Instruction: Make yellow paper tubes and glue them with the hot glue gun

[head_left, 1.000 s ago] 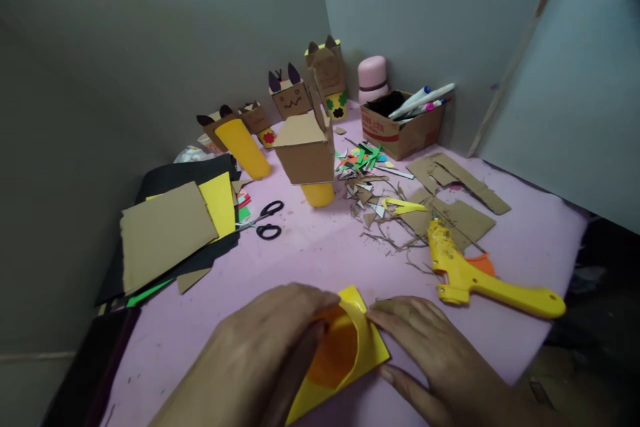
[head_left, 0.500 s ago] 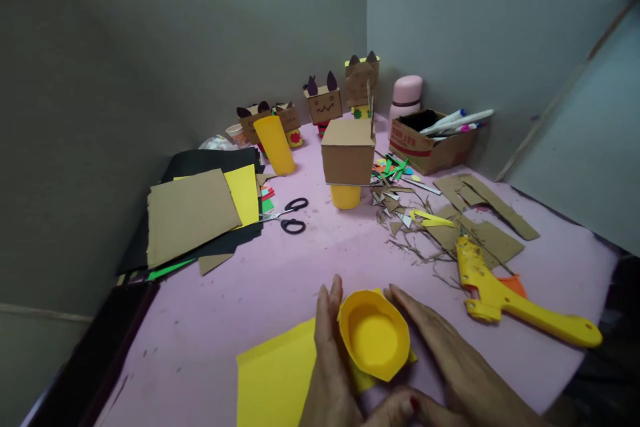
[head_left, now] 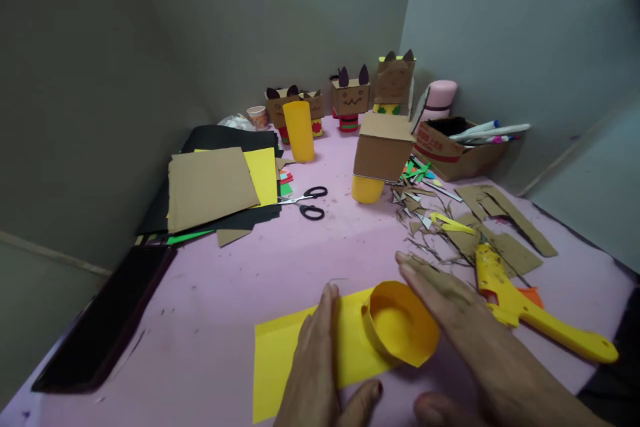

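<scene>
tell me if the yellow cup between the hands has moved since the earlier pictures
Yes. The yellow cup has shifted right toward the yellow glue gun, judged against it, and the yellow paper has unrolled to its left.

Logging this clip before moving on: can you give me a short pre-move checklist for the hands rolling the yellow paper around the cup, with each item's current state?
1. Left hand flat on the yellow paper sheet, pinning it to the table: ok.
2. Right hand lying along the outer side of the paper-wrapped yellow cup: ok.
3. Paper wound evenly around the cup: not ok, the loop stands off loosely at the open mouth.
4. Free paper edge fixed down: cannot tell, the seam is hidden.
5. Yellow glue gun close by the right hand, lying on the pink table: ok.
6. Scissors clear of the hands, lying further back: ok.
</scene>
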The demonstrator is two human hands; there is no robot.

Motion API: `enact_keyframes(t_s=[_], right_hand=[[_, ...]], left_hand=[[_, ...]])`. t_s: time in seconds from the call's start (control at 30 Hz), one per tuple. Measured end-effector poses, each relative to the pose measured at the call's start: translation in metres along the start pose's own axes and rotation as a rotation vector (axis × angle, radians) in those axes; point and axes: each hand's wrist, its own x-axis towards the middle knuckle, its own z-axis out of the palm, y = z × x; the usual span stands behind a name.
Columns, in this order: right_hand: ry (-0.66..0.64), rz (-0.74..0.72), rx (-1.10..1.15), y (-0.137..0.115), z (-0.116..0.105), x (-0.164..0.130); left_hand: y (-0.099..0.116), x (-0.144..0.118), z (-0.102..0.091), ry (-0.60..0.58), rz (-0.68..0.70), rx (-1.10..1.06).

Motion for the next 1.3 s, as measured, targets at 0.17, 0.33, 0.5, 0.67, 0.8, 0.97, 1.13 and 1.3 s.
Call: enact_keyframes(t_s=[0.17, 0.33, 0.5, 0.67, 0.8, 0.97, 1.13, 1.3], right_hand=[[-0.079, -0.172, -0.199, -0.003, 0.024, 0.018], [-0.084, -0.168, -0.27, 0.001, 0.036, 0.017], [-0.074, -0.175, -0.287, 0.003, 0.039, 0.013], [-0.11, -0.126, -0.232, 0.002, 0.035, 0.013], [-0.016, -0.025, -0.16, 0.001, 0.021, 0.011], [-0.019, -0.06, -0.185, 0.002, 0.018, 0.007], [-0.102, -0.124, -0.232, 0.005, 0.031, 0.007], [-0.078, -0.108, -0.196, 0.009, 0.036, 0.005]], left_hand=[[-0.009, -0.006, 0.013, 0.007, 0.12, 0.154], [-0.013, -0.006, 0.017, -0.006, 0.162, 0.186], [-0.014, -0.006, 0.015, -0.018, 0.197, 0.197], [-0.013, -0.005, 0.01, -0.048, 0.227, 0.207], [-0.01, -0.006, 0.007, -0.065, 0.204, 0.188], [-0.008, -0.007, 0.007, -0.082, 0.186, 0.178], [-0.009, -0.008, 0.009, -0.066, 0.192, 0.173], [-0.01, -0.008, 0.007, -0.051, 0.181, 0.137]])
